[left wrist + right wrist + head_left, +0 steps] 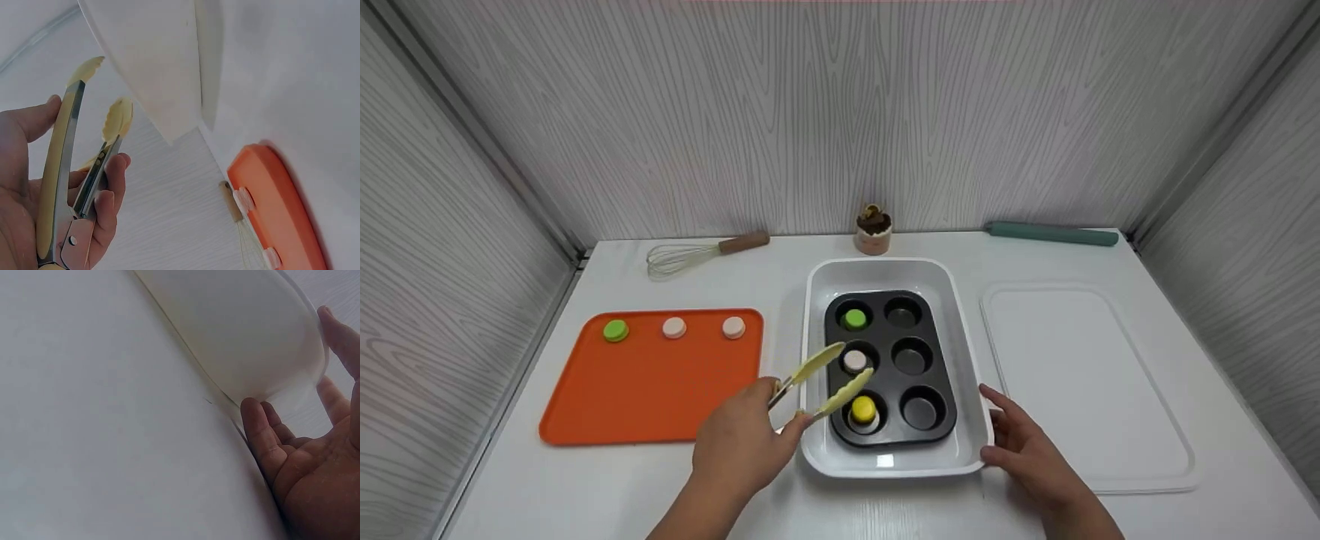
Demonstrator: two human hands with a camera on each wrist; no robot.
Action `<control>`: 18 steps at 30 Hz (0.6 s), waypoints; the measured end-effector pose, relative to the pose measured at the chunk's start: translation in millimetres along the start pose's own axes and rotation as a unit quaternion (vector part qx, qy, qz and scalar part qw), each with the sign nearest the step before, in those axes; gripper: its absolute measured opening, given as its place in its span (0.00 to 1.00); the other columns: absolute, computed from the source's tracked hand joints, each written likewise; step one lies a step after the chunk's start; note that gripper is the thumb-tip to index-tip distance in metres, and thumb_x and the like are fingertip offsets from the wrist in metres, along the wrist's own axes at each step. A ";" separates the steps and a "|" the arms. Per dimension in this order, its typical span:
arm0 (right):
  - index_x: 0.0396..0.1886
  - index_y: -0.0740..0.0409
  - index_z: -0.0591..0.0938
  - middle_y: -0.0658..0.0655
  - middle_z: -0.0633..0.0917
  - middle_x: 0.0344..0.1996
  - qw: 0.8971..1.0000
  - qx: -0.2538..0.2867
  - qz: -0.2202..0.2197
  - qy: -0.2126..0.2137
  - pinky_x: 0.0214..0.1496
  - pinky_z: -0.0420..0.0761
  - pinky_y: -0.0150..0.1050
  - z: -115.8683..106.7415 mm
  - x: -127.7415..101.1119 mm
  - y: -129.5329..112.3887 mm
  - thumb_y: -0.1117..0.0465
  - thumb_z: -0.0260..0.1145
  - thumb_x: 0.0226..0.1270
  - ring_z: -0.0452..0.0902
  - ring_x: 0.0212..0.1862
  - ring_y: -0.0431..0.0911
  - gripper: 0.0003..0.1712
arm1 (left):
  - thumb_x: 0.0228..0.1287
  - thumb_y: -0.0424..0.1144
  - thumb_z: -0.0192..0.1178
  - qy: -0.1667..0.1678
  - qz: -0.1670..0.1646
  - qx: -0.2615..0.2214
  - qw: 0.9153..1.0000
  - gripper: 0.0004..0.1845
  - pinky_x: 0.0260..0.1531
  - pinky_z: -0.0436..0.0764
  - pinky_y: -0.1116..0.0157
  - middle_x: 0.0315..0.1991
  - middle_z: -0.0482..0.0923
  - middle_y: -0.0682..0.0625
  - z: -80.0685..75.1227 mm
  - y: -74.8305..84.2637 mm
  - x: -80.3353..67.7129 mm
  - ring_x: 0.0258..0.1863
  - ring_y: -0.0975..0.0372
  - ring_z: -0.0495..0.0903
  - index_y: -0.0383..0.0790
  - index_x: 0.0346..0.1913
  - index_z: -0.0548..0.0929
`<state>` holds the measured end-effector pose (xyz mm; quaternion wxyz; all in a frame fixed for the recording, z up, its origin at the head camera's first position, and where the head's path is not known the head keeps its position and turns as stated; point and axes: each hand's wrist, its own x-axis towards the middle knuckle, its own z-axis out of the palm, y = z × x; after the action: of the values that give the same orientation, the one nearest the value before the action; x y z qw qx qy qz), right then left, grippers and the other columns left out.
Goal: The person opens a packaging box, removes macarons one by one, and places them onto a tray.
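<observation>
My left hand (746,442) grips a pair of tongs (59,163) with pale yellow tips, which stand apart over the left side of a dark muffin tin (891,390). The tin lies inside a white rectangular tub (969,360). Its left column holds a green round piece (855,319), a white one (854,361) and a yellow one (863,409) that sits on a paler piece. Nothing shows between the tong tips. With fairly straight fingers, my right hand (1031,446) touches the tub's right side near the front corner.
On the left, an orange tray (660,397) carries a green piece (616,330) and two white pieces (673,327). Along the back lie a whisk (682,256), a small cupcake-like pot (874,231) and a green rod (1051,233). A white board (1087,390) lies at right.
</observation>
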<state>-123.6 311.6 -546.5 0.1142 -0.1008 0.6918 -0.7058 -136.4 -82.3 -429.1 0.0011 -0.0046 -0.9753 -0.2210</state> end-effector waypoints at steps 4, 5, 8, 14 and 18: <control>0.86 0.63 0.50 0.79 0.66 0.72 1.000 0.000 -0.004 -0.003 0.61 0.82 0.41 -0.2 0.0 0.9 0.76 0.69 0.70 0.79 0.63 0.51 0.53 | 0.59 0.58 0.77 -0.014 0.020 0.007 1.000 0.28 0.26 0.80 0.59 0.33 0.82 0.53 7.0 4.6 -3.9 0.28 0.61 0.79 0.41 0.53 0.86; 0.86 0.63 0.50 0.79 0.66 0.72 1.000 0.000 -0.004 -0.004 0.60 0.83 0.41 -0.2 0.0 1.2 0.76 0.69 0.70 0.79 0.63 0.52 0.53 | 0.59 0.57 0.78 -0.017 0.024 0.007 1.000 0.27 0.26 0.80 0.59 0.33 0.82 0.53 8.1 5.2 -4.6 0.28 0.61 0.79 0.41 0.52 0.86; 0.86 0.62 0.50 0.79 0.67 0.71 1.000 0.000 -0.001 -0.004 0.60 0.83 0.41 0.2 -0.2 1.4 0.76 0.69 0.70 0.79 0.63 0.52 0.53 | 0.59 0.56 0.78 -0.026 0.035 0.013 0.999 0.28 0.27 0.82 0.58 0.33 0.84 0.52 10.0 7.5 -6.7 0.29 0.60 0.81 0.39 0.53 0.87; 0.86 0.62 0.51 0.80 0.65 0.72 1.000 -0.002 -0.002 -0.003 0.61 0.82 0.41 0.0 0.0 1.3 0.76 0.69 0.70 0.78 0.64 0.51 0.52 | 0.59 0.55 0.77 -0.036 0.067 0.053 0.996 0.31 0.32 0.85 0.53 0.38 0.88 0.46 9.2 13.9 -11.4 0.35 0.55 0.87 0.34 0.55 0.88; 0.86 0.61 0.50 0.79 0.67 0.70 0.999 0.008 -0.027 -0.021 0.61 0.82 0.41 -3.0 0.1 4.9 0.76 0.67 0.71 0.79 0.64 0.53 0.51 | 0.59 0.54 0.77 -0.044 0.081 0.072 0.993 0.30 0.32 0.85 0.52 0.41 0.89 0.44 7.0 18.7 -14.1 0.36 0.52 0.88 0.34 0.56 0.88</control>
<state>-124.5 314.3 -551.4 0.1105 -0.1338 0.6803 -0.7121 -122.1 -62.5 -427.4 -0.0241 -0.0929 -0.9842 -0.1489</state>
